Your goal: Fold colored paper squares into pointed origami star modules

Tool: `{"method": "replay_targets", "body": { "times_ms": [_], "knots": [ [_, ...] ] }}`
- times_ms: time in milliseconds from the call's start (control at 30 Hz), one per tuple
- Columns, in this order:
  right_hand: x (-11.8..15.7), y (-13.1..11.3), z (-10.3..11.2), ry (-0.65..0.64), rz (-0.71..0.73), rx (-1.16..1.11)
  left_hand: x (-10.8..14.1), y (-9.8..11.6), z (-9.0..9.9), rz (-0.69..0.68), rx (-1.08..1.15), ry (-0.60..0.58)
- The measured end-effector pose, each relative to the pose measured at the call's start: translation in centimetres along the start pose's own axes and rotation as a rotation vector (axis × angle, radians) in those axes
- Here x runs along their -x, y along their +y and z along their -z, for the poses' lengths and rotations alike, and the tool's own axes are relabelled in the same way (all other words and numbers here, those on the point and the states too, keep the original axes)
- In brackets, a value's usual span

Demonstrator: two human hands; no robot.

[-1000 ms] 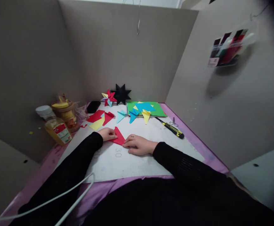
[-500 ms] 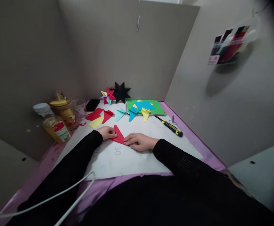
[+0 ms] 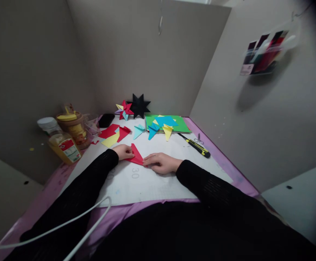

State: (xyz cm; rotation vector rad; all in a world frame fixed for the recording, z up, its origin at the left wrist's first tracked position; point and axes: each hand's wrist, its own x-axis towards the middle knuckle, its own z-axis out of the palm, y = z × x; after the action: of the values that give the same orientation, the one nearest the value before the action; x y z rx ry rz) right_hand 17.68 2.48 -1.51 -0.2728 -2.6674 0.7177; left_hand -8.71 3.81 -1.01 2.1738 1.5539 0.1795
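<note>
A folded red paper (image 3: 136, 156), roughly triangular, lies on the white sheet between my hands. My left hand (image 3: 123, 152) pinches its left edge, thumb and fingers closed together. At the paper's right corner, the fingertips of my right hand (image 3: 162, 163) press down, the fingers held close with the thumb tucked beneath. Beyond the hands stand folded paper pieces: a red one (image 3: 123, 133), a light blue one (image 3: 138, 131), a blue one (image 3: 153, 131) and a yellow one (image 3: 168, 131).
A utility knife (image 3: 196, 145) and small scissors (image 3: 199, 140) lie at right. Behind are a green paper stack (image 3: 183, 125), a black star (image 3: 138, 106) and a multicoloured star (image 3: 124, 110). A glue bottle (image 3: 64, 146) leans at left near a brown cup (image 3: 78, 128). A white cable (image 3: 65, 227) crosses in front.
Both hands stay on the red paper in nearly the same place. The right fingers look slightly straighter; the whole view has shifted a little.
</note>
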Motion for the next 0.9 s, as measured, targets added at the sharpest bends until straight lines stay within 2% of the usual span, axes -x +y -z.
{"method": "replay_targets", "body": {
  "times_ms": [300,600,700,900],
  "knots": [
    [0.0,0.5,-0.3,-0.012,0.016,-0.013,-0.1,-0.1,0.0,-0.007,0.027,0.003],
    [0.0,0.5,0.0,-0.075,-0.004,-0.021,-0.2,0.0,0.0,0.009,0.007,-0.006],
    [0.1,0.8,-0.3,-0.02,-0.014,-0.047,-0.2,-0.2,0.0,0.006,-0.003,-0.013],
    [-0.7,0.4,-1.1,0.241,-0.108,0.067,0.0,-0.1,-0.3,0.013,-0.031,0.015]
  ]
}}
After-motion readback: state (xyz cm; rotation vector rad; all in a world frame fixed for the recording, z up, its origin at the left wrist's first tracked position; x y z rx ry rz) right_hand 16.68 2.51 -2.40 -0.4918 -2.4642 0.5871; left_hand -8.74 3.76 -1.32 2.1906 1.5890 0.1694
